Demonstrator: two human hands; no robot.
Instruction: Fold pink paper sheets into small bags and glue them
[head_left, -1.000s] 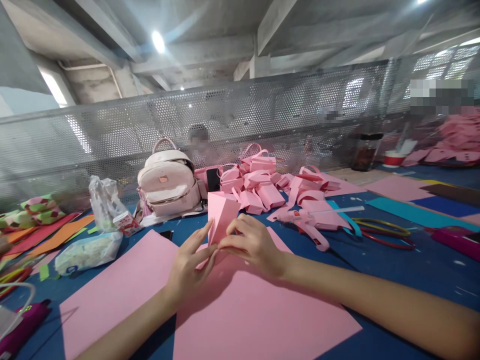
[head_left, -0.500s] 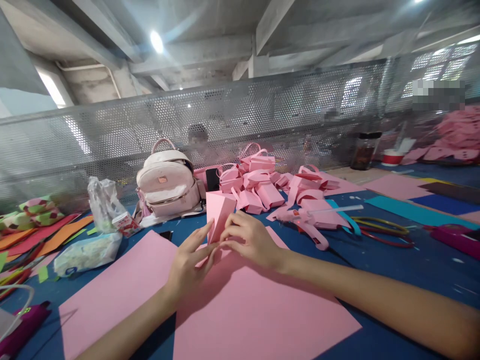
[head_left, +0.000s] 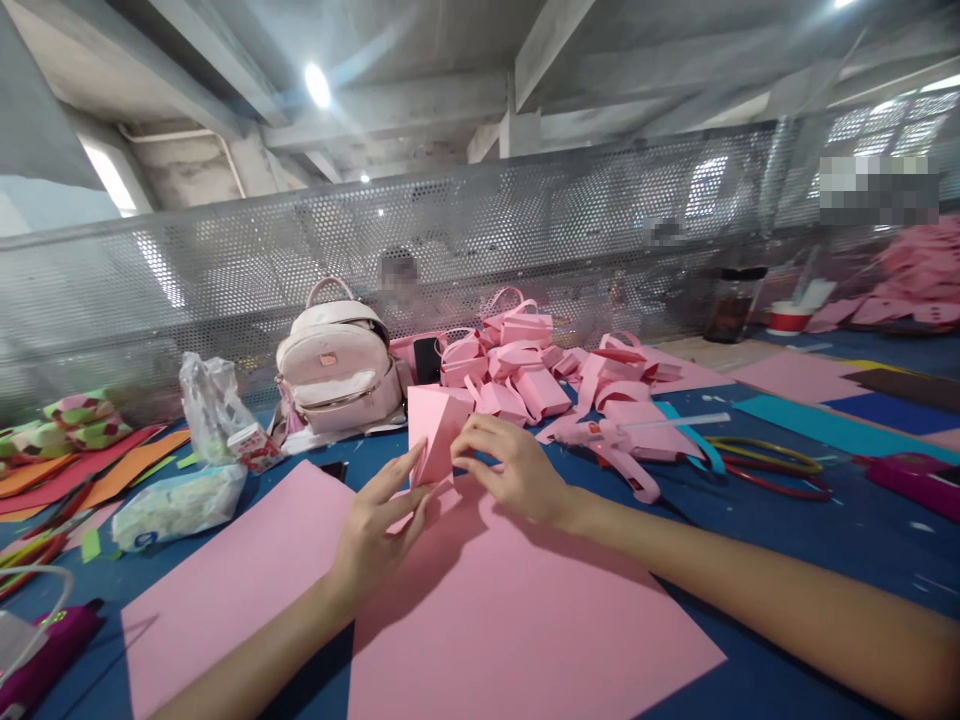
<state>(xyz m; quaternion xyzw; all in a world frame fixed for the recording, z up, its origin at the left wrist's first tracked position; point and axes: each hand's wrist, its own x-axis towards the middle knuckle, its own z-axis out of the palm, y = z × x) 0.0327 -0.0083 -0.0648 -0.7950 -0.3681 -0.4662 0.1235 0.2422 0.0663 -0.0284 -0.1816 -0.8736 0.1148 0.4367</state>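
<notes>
A small folded pink paper box (head_left: pixel 429 425) stands tilted above the large pink sheet (head_left: pixel 525 610). My left hand (head_left: pixel 382 515) grips its lower left side, thumb and fingers closed on the paper. At the box's right edge, my right hand (head_left: pixel 510 465) has its fingers curled and its thumb and fingertips pinched on the paper. Part of the box's lower end is hidden behind the fingers. To the right of my right hand lies a pink glue gun (head_left: pixel 604 445) with a clear glue stick in its back.
Behind the box are a pale backpack (head_left: pixel 337 365) and a heap of small pink paper bags (head_left: pixel 525 365). Another pink sheet (head_left: pixel 247 590) lies left, near a plastic packet (head_left: pixel 180 505). Yellow and red scissor handles (head_left: pixel 772 465) are at right. A perforated metal screen (head_left: pixel 480 220) borders the table.
My right hand has shifted slightly right, its fingertips drawing away from those of my left hand. The left hand keeps its hold on the box, which stays nearly in place.
</notes>
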